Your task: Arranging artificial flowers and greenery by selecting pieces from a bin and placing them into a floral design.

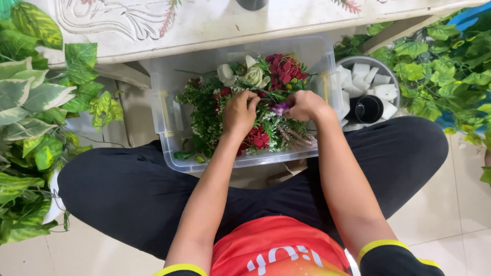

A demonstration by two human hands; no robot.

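Clear plastic bin (pixel 169 92) at 12 o'clock, packed with artificial flowers (pixel 266 76). Left hand (pixel 239 113) fingers curled into foliage. Right hand (pixel 306 106) fingers pinch small purple bloom (pixel 280 108). Bowl of white blocks (pixel 376 82) at 2 o'clock.

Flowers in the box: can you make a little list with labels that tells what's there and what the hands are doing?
Container: clear plastic box on the floor
Inside: red roses, white roses, green sprigs
Left hand: fingers down among the flowers
Right hand: pinching a small purple flower
Beside box: round tub with white blocks, a black cup
Around: leafy green vines
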